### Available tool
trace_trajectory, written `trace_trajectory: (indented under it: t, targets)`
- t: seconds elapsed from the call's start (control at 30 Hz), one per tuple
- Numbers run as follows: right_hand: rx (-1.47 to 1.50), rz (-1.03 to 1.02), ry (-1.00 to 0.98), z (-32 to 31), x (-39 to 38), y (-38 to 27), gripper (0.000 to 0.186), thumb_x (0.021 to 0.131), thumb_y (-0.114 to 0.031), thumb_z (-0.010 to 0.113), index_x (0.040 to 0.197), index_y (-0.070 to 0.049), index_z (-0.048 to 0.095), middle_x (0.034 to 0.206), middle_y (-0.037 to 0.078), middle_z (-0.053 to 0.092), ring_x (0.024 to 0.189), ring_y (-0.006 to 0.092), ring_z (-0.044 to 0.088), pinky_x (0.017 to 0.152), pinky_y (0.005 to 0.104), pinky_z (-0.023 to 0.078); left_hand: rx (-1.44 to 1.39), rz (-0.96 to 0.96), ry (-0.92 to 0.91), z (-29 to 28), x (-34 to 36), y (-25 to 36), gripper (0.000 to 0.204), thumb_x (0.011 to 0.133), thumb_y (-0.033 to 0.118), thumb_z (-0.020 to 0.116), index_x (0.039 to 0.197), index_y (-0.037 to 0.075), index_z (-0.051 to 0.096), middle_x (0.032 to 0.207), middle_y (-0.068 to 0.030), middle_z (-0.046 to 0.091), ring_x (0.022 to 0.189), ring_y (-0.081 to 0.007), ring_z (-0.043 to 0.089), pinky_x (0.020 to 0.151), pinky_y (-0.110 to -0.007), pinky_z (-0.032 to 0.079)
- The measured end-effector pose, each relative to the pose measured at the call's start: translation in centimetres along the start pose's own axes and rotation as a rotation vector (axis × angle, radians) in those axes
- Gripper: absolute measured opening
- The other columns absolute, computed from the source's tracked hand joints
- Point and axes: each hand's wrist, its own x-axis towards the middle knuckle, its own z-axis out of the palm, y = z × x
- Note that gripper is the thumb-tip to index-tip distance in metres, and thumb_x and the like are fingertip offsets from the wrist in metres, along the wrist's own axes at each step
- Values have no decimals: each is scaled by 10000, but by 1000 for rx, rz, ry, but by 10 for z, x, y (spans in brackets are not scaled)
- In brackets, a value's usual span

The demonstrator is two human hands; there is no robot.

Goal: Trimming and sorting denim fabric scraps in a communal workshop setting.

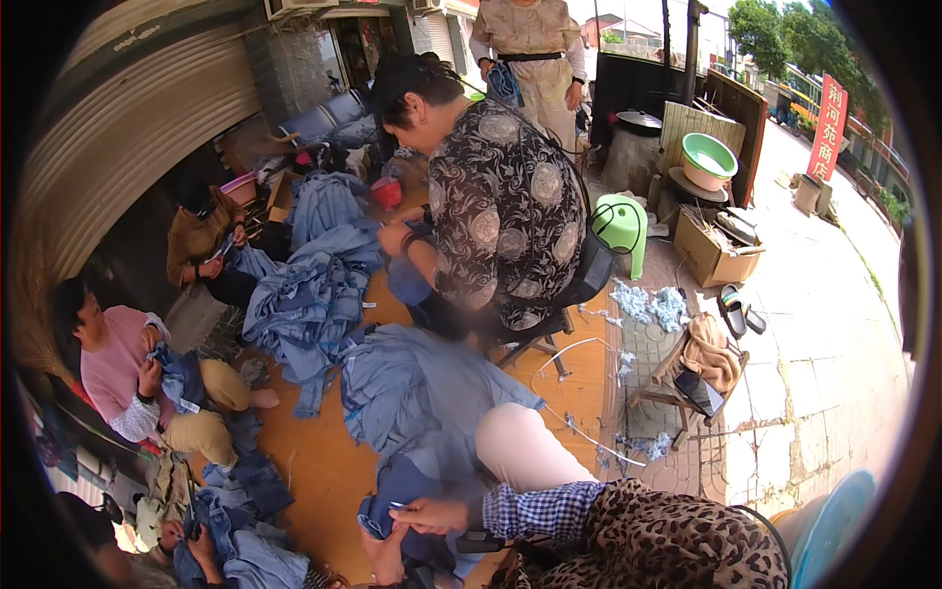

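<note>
Hands (439,516) close, R forearm (540,510) sideways, fingers (416,514) round sm. tool (399,507), L hand (386,557) at denim (371,514), grip unclear

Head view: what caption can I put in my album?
Left hand at blue denim, right hand pinching a small pale object, people seated around denim piles.

Seemingly a shopfront pavement (805,363): roller shutter (147,147)

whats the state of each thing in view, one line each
Small tool, gripped in the right hand
Left hand, against the denim
Denim, rumpled
Denim heap, loosely piled
Roller shutter, lowered
Green stool, upright
Cardboard box, open, with things inside
Slippers, unworn
Beige cloth, crumpled
</note>
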Motion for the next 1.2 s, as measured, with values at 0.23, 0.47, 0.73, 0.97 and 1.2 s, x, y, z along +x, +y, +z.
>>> trace_trajectory:
  t: [0.23,0.47,0.73,0.97,1.2]
  targets:
    - [-544,-496,279,-23,-15,-2,411,916,-437,526,936,-48,658,603,-30,479,515,85,447,467,260,342,441,-24,-196,5,-4,78,569,674,-62,664,1217,-21,502,1091,-106,594,987,-190,572,898,-304,439]
    - [-529,-570,616,-79,-55,-70,343,884,-340,582,877,-7,662,668,106,607,608,160,541,580,319,417,1037,278,-198,13,8,193,508,711,-45,629,1203,-47,504,1115,-139,603,1028,-232,554,923,-317,416]
    - [-532,-578,715,-113,-40,-92,287,872,-272,579,880,7,645,758,191,628,696,303,598,660,392,448,1429,618,-125,42,1,360,369,749,-17,584,1116,-38,561,1039,-162,623,962,-279,575,894,-349,428]
    - [-724,-419,914,-157,-18,-72,321,861,-303,574,837,10,643,758,208,629,720,363,614,649,443,448,1675,981,-155,60,60,402,383,757,-64,583,1133,-6,538,991,-130,601,924,-224,579,859,-299,415]
    - [-483,-566,887,-166,20,-57,330,855,-282,613,755,32,620,571,164,540,524,259,523,538,373,403,1649,789,29,28,97,429,358,805,-26,591,1161,19,581,1016,-34,647,928,-108,581,843,-256,440]
